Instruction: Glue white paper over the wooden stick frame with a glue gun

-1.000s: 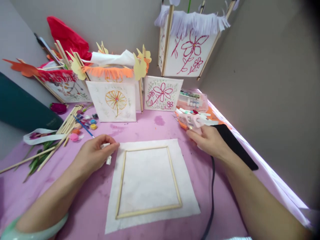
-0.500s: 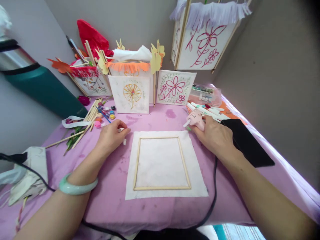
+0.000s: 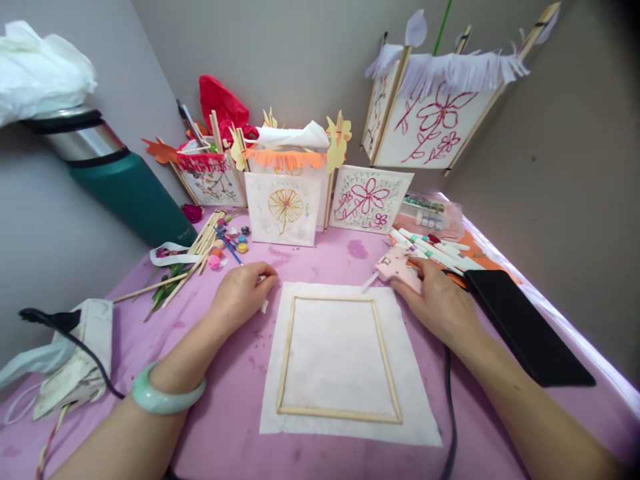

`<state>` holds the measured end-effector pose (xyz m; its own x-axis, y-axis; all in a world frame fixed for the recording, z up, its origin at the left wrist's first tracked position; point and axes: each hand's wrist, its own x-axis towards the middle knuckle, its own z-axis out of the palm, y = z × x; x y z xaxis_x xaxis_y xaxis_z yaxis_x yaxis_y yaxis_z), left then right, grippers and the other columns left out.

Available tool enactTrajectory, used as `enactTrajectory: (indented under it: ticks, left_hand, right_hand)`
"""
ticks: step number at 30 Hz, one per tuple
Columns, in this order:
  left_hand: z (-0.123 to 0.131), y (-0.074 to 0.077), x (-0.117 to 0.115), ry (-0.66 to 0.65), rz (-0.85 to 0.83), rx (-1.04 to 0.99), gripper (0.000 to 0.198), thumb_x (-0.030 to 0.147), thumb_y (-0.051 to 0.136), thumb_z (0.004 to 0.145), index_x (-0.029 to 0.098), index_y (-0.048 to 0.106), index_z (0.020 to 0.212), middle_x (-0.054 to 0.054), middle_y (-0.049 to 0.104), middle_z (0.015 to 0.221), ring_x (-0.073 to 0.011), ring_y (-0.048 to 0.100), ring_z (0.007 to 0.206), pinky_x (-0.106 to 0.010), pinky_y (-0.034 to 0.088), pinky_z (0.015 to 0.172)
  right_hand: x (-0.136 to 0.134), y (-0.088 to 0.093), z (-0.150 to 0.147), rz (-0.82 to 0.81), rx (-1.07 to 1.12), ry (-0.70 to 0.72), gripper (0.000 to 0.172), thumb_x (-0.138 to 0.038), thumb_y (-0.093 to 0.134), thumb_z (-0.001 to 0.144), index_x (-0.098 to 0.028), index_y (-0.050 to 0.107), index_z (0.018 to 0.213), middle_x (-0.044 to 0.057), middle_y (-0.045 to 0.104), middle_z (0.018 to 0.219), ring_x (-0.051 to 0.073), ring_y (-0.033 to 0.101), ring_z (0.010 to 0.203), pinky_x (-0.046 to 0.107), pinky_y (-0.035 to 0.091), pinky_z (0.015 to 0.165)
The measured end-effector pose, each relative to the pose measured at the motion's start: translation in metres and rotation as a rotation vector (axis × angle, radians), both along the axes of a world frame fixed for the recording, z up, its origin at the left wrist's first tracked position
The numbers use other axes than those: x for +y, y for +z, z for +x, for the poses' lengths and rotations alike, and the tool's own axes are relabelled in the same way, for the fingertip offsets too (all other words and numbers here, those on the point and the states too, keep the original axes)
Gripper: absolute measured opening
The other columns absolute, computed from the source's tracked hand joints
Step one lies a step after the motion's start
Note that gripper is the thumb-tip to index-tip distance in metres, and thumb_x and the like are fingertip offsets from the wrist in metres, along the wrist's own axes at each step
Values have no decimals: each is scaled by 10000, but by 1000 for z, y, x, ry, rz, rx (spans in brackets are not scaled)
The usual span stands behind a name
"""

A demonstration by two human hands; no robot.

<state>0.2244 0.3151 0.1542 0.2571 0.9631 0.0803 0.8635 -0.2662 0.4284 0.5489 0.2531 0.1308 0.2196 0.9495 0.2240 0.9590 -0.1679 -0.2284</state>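
Grip of right hand (image 3: 440, 303) on glue gun (image 3: 399, 268), nozzle leftward.

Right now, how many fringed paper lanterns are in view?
3: a red-fringed lantern at back left, an orange-fringed lantern at back centre, and a white-fringed lantern hanging at upper right. Others may be hidden behind them.

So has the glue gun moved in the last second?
Yes. The right hand has brought the glue gun toward the white sheet; its nozzle now reaches the sheet's top edge near the right corner.
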Motion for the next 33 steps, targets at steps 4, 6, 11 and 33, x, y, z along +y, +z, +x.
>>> enactTrajectory:
  ticks: [4,6,11,33]
  left_hand:
    - [4,-5,-3,-141,33,-2,274,299,478,860,197,657,1041,-59,659,1002,-201,609,879,-304,437,780]
    - [6,-6,-4,-173,43,3,265,281,471,869,209,657,1043,-55,641,1031,-194,604,889,-301,442,788]
    - [9,-2,-9,-218,63,-21,198,248,482,875,205,666,936,-38,641,959,-165,596,820,-279,435,748]
    - [19,15,-22,-205,-292,128,313,458,528,834,214,684,717,-6,640,666,-159,550,635,-266,308,577]
  right_hand:
    - [1,-2,1,22,-71,34,508,-470,471,900,-108,509,1254,173,639,1099,318,604,978,395,454,778]
    - [-1,2,1,75,-159,44,468,-462,481,899,-105,557,1191,183,634,1066,340,584,994,426,436,809]
    - [-10,12,-10,227,-10,275,255,-353,457,937,-178,640,959,116,649,984,259,594,950,356,431,824]
    - [-22,9,-34,-195,52,349,311,-396,515,897,-212,559,650,-12,630,625,172,583,589,269,290,549]
